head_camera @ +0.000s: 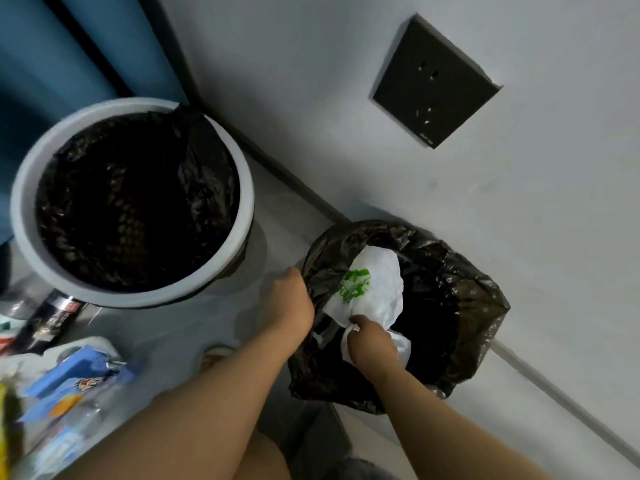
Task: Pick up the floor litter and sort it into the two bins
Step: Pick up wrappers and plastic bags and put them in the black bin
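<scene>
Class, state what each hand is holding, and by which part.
Right hand grips the white plastic bag by its bunched lower end; left hand holds the black bin liner rim.

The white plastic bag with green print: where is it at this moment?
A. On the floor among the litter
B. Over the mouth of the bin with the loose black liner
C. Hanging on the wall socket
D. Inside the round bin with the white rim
B: the white plastic bag is over the open black liner, gripped by the right hand, while the left hand holds the liner's edge.
</scene>
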A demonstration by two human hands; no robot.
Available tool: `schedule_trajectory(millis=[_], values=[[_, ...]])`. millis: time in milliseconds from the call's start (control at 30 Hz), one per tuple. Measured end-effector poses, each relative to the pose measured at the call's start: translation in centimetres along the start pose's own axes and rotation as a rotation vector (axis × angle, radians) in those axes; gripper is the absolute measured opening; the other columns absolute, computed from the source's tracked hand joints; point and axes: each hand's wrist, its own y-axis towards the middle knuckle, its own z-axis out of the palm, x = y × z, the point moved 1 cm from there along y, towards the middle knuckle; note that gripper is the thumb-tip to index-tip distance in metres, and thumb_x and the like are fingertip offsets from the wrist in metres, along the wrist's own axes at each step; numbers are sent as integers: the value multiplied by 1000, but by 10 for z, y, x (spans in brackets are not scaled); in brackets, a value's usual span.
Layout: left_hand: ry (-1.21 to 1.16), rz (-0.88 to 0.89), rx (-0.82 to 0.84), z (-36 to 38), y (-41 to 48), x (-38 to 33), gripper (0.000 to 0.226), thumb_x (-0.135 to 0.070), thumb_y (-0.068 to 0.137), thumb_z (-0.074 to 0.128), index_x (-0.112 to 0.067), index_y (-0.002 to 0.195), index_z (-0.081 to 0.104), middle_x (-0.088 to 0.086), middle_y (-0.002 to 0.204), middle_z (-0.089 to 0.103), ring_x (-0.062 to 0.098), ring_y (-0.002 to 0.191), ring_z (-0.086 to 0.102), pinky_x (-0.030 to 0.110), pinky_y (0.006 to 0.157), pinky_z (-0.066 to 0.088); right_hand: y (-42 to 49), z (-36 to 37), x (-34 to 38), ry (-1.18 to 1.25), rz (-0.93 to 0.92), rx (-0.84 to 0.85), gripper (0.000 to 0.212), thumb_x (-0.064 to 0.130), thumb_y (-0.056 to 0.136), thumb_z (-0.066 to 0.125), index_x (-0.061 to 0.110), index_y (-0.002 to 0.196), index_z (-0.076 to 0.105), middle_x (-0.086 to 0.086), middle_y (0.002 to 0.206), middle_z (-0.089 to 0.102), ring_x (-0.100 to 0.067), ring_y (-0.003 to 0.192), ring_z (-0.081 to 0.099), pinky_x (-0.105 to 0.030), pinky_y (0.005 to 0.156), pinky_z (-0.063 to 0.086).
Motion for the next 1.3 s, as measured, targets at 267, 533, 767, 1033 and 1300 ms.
schedule_trajectory(millis=[267, 533, 767, 1033, 1300], values=[[-179, -85, -49, -32, -3, 55, 16, -15, 97, 45, -3, 107, 50, 17, 108, 60, 30, 97, 59, 30, 74, 44, -22, 1, 36, 6, -168, -62, 44, 21, 95, 41, 16, 139, 39, -9, 144, 39, -32, 128, 41, -41, 104, 38], [-418, -186, -88, -44, -20, 88, 31, -16, 94, 52, -3, 122, 53, 14, 120, 61, 31, 109, 58, 28, 81, 42, -47, 13, 54, 45, -225, -45, 44, 23, 92, 42, 17, 136, 41, -13, 128, 52, -38, 113, 53, -47, 89, 50], [-1303, -403, 73, -56, -38, 101, 31, -26, 94, 56, -9, 120, 56, 5, 107, 64, 21, 97, 61, 35, 80, 50, -83, 1, 40, 72, -1, -429, 55, 26, 90, 50, 21, 142, 31, -6, 150, 29, -30, 135, 30, -41, 109, 26], [-1494, -494, 25, -65, -31, 103, 50, -32, 102, 34, -10, 147, 28, 4, 152, 33, 25, 138, 35, 42, 112, 29, -61, 15, 16, 847, 179, -307, 74, 8, 89, 52, 11, 149, 9, -15, 153, 20, -39, 136, 29, -53, 110, 33], [-1629, -466, 61, -83, -13, 99, 44, -30, 103, 29, -7, 138, 42, 6, 142, 48, 21, 131, 44, 27, 94, 37, -47, 32, 34, 1026, 139, -142, 62, 40, 74, 55, 30, 133, 39, -11, 116, 59, -35, 100, 61, -56, 80, 55]])
